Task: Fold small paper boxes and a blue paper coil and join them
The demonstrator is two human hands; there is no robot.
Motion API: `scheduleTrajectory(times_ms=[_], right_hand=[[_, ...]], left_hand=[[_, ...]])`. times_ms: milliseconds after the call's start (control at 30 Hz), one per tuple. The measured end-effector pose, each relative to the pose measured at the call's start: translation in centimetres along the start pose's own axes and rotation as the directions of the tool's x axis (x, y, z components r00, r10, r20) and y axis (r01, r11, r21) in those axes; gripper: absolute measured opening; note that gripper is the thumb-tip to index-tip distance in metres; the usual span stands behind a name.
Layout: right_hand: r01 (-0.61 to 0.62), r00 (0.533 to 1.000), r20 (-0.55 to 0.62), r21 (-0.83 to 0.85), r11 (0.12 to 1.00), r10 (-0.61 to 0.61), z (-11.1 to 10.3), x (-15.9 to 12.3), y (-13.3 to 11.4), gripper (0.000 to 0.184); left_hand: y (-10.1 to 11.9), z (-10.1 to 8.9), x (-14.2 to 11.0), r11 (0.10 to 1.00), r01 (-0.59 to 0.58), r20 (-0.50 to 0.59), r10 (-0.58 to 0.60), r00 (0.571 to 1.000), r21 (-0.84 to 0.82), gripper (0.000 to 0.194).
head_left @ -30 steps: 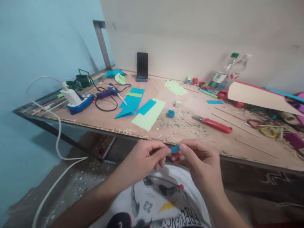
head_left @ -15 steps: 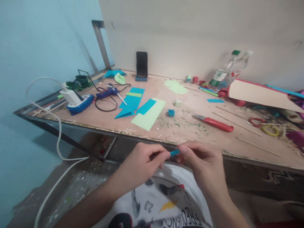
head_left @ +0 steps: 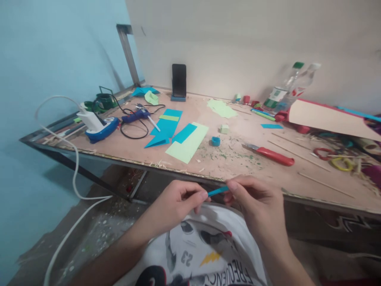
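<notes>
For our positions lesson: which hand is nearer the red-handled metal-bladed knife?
Right hand: below the knife in view. The left hand is farther off to the lower left.

A light blue wall [head_left: 59, 47] is on the left. A pale grey wall [head_left: 238, 43] stands behind the table [head_left: 126, 153]. The table has a flat, light brown top and dark metal sides. A metal post [head_left: 129, 55] leans up at its back left corner. The floor [head_left: 101, 226] is grey, with little white spots. The light is soft, and a faint shadow [head_left: 107, 55] falls on the blue wall.
</notes>
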State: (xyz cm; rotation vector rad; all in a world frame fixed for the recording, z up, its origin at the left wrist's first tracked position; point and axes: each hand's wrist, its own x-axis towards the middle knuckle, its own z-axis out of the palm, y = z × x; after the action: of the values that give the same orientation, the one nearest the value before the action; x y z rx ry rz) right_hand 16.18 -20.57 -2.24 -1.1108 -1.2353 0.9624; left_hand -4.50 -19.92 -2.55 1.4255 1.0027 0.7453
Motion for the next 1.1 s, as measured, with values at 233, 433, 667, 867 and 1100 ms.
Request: scheduleTrajectory(times_ms=[233, 433, 667, 867, 1100], right_hand=[[-0.114, 0.992, 0.063, 0.134, 0.984, 0.106, 0.0, -0.3, 0.5, 0.011], [-0.227, 0.962, 0.191, 0.176, 0.958, 0.193, 1.0, -0.8, 0.7, 0.015], [-0.195, 0.975, 0.142, 0.18, 0.964, 0.171, 0.6, -1.0, 0.5, 0.014], [-0.164, 0.983, 0.118, 0.2, 0.966, 0.143, 0.3, -1.1, 0.9, 0.011], [-0.169, 0.984, 0.086, 0.166, 0.971, 0.157, 0.2, -1.1, 0.9, 0.012]], left_hand=[[0.3, 0.1, -0.1, 1.0, -0.003, 0.007, 0.003, 1.0, -0.022, 0.035], [0.1, 0.4, -0.2, 1.0, 0.009, 0.043, -0.008, 0.999, -0.017, 0.035], [-0.4, -0.3, -0.7, 0.991, 0.029, 0.037, -0.025, 0.999, -0.134, 0.042], [-1.5, 0.1, -1.2, 0.965, -0.034, -0.141, -0.003, 0.99, -0.262, 0.03], [-2.0, 0.7, -1.1, 0.945, -0.044, -0.164, -0.011, 0.986, -0.323, 0.027]])
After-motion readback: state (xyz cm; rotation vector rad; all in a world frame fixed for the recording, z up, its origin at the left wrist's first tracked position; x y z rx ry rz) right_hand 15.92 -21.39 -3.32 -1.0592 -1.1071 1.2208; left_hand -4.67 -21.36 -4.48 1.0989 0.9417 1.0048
